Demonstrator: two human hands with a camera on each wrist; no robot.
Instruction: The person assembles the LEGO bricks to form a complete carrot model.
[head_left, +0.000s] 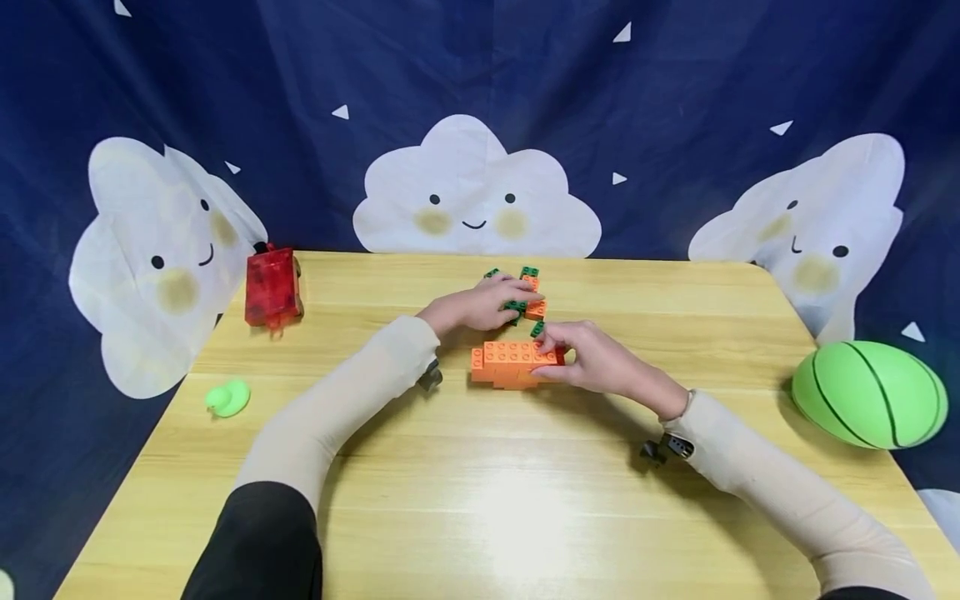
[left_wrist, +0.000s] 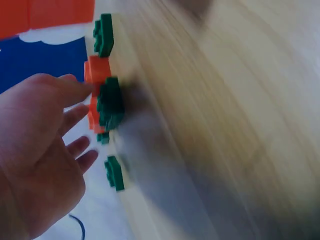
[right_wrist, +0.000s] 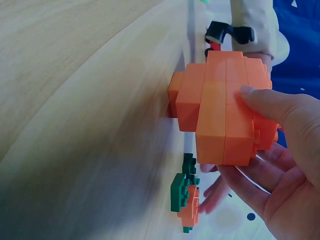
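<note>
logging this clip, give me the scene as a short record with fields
left grip: at small bricks, contact unclear
right grip: holds orange block
small bricks: green and orange, beyond the block
surface: wooden table
left side: red toy at back, green duck nearer
right edge: green ball
backdrop: blue, with clouds

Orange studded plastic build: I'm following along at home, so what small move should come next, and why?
Probably the left hand should pinch the dark-green studded plastic brick beside it: that hand reaches over the small green and orange bricks, apparently holding none, while the right hand grips the orange studded plastic build, whose top shows bare studs.
</note>
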